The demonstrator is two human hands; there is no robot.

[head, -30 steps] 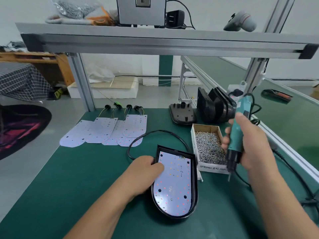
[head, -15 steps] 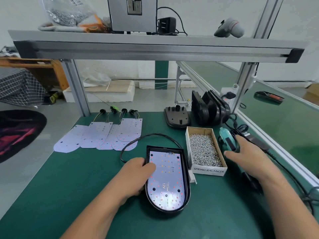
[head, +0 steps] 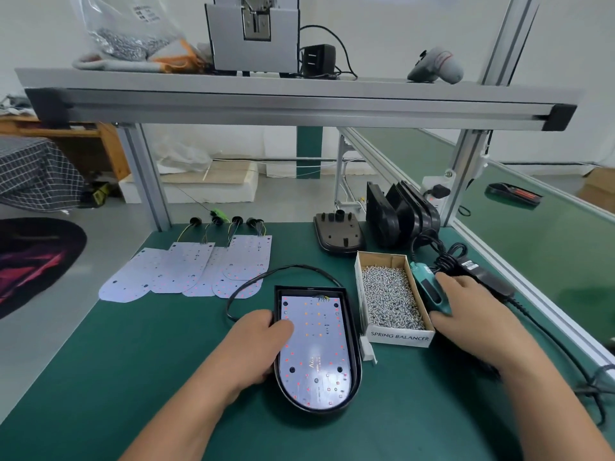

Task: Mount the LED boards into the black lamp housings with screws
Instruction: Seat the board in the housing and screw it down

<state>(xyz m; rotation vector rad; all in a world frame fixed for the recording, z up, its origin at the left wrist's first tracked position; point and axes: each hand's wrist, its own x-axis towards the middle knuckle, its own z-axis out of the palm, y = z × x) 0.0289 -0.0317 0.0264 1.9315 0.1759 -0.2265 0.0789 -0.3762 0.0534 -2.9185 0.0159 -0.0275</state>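
A black lamp housing (head: 353,314) lies on the green mat with a white LED board (head: 319,344) seated inside it. My left hand (head: 256,347) grips the housing's left rim, thumb resting on the board. To the right stands a cardboard box (head: 399,337) full of screws. Beyond it the teal electric screwdriver (head: 429,289) lies flat on the mat, and my right hand (head: 472,314) is wrapped over it, thumb on one side and fingers on the other.
Several loose LED boards (head: 189,271) with wires are fanned at the back left. An upturned housing (head: 339,234) and a row of upright housings (head: 399,217) stand at the back. A black power brick (head: 482,274) and cords lie right. An aluminium shelf (head: 299,101) spans overhead.
My right hand has lowered the screwdriver from upright above the screw box down flat onto the mat beside it. The left hand stays on the housing.
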